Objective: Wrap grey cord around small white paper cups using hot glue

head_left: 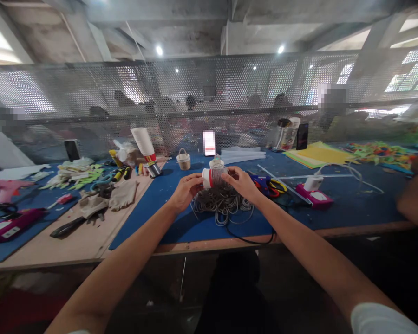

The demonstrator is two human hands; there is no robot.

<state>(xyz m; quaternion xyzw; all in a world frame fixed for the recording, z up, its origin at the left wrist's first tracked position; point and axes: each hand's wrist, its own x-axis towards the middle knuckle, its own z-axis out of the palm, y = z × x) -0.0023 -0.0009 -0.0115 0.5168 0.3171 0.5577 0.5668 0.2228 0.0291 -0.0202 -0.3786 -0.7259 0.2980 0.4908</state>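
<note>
Between my two hands a paper cup (pixel 214 177) lies on its side, white and red at its left end and wrapped in grey cord towards the right. My left hand (pixel 186 189) grips the white end, fingers closed on it. At the cord-wrapped end, my right hand (pixel 242 183) is closed on the cup with thumb and fingers. Just below hangs or lies a loose heap of grey cord (pixel 223 204) on the blue mat (pixel 142 208). Behind the cup stands a small cord-wrapped basket (pixel 216 162), partly hidden; another little basket with a handle (pixel 183 160) is left of it.
A stack of paper cups (pixel 143 144) leans at the left. Scissors (pixel 277 186) and a blue tool lie right of the cord, near a purple power strip (pixel 313 195). A lit phone (pixel 209 143) stands at the back. A person's arm (pixel 416 190) is at the right edge.
</note>
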